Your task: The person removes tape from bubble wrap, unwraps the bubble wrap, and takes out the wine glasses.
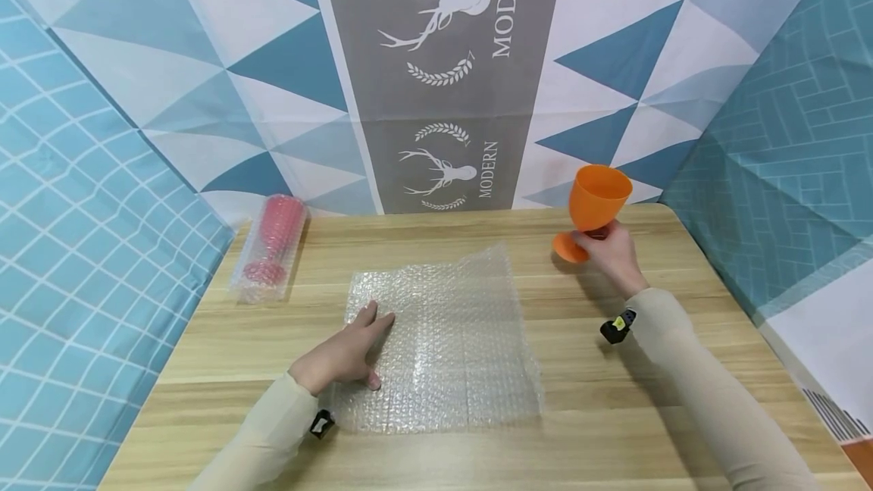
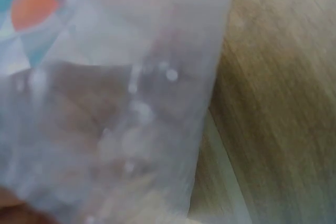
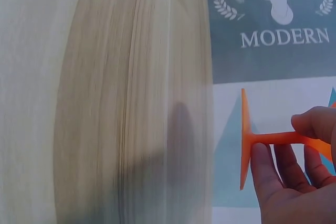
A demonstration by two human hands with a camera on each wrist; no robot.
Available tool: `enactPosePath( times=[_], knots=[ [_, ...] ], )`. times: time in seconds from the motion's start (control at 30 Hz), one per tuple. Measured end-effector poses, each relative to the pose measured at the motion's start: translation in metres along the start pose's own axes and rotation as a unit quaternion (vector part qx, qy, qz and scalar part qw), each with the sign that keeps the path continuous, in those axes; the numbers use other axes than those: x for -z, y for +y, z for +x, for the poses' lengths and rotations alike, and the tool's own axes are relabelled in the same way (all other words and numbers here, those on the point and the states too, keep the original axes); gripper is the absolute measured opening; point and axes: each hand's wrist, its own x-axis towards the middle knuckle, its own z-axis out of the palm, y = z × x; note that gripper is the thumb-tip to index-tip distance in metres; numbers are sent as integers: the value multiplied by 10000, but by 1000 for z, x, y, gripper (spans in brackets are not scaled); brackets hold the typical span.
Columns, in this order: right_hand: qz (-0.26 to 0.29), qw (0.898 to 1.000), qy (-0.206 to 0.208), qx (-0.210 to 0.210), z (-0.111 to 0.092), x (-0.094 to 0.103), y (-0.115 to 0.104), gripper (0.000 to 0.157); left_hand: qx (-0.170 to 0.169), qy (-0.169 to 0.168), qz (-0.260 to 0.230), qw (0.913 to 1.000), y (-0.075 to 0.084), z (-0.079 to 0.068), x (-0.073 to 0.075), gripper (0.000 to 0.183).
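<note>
An orange plastic goblet [image 1: 592, 199] is held by its stem in my right hand [image 1: 610, 252], tilted with the bowl up, at the back right of the table. In the right wrist view, fingers and thumb pinch the thin stem [image 3: 275, 138] beside the flat round base [image 3: 245, 140]. My left hand [image 1: 348, 351] rests with spread fingers on the left part of a sheet of bubble wrap [image 1: 443, 347] lying flat at the middle of the table. The left wrist view is blurred and mostly filled by bubble wrap [image 2: 121, 93].
A pink goblet wrapped in bubble wrap [image 1: 273, 241] lies at the back left of the wooden table [image 1: 580, 430]. Patterned cloth walls [image 1: 273, 97] stand behind and on both sides. Each wrist carries a small black camera [image 1: 617, 326].
</note>
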Motion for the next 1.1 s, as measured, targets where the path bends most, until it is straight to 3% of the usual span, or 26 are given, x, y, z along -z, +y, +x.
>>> enactPosePath(
  times=[0.77, 0.9, 1.1],
  knots=[
    [-82, 9989, 372, -281, 18, 19, 20, 46, -10, 24, 27, 10000, -1, 1, 0, 116],
    [-117, 9986, 453, -265, 20, 21, 25, 47, 3, 75, 269, 9996, -2, 2, 0, 116],
    [-123, 9983, 484, -312, 22, 21, 31, 48, 46, 201, 1055, 9942, 1, 2, 1, 116]
  ],
)
